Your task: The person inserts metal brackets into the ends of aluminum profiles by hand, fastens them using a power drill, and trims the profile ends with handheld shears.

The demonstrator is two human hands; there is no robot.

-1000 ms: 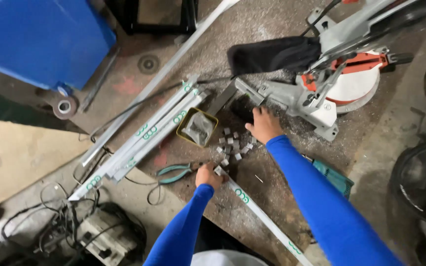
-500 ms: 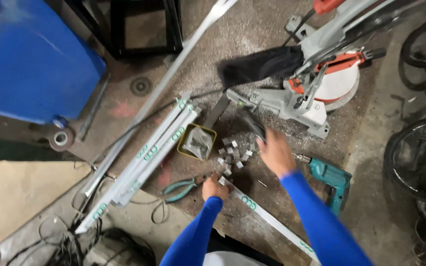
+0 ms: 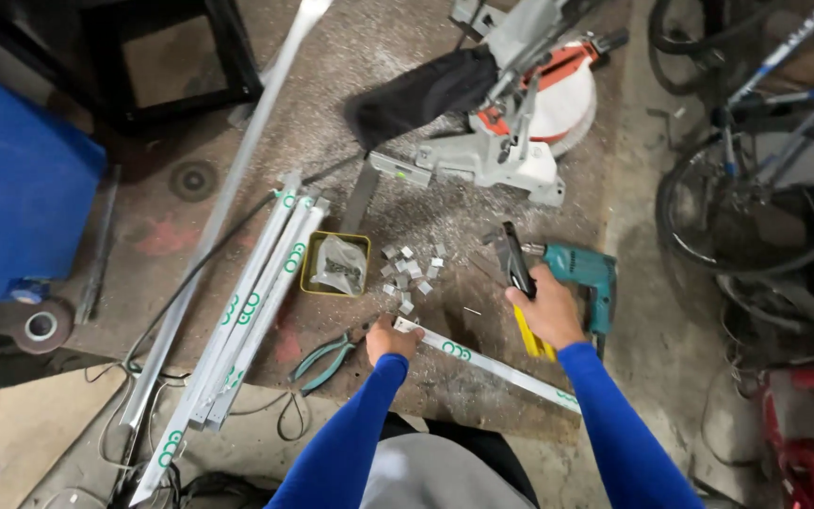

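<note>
Fingers of the right hand [image 3: 550, 309] are wrapping tight round a tool w/ yellow handles [image 3: 526, 294], its dark metal jaws pointing away from the person, lifted just above the floor [image 3: 398, 57]. Fingers of the left hand [image 3: 390, 336] are closing down on the near end of a thin white metal strip [image 3: 492, 365], pinning it to the floor; the strip is running diagonally from that hand toward the right, passing under the right forearm.

A teal power drill [image 3: 584, 275] is lying just beside the right hand, on its far-right side. Small cut metal bits [image 3: 412, 273] are lying scattered on the floor between the two hands & a bit further out. Next to them, on the left, a yellow-rimmed square tin [image 3: 335, 265] is holding a crumpled clear bag. Teal-handled pliers [image 3: 327, 360] are lying just left of the left hand.

Further left, a bundle of long white metal profiles [image 3: 247, 320] is stretching diagonally across the floor, w/ one longer silver bar [image 3: 237, 179] alongside. A chop saw [image 3: 511, 123] w/ a black dust bag is sitting at the far side, well apart from both hands. Bicycle wheel [image 3: 756, 207] is showing at the right edge, blue bin [image 3: 11, 198] at the left.
</note>
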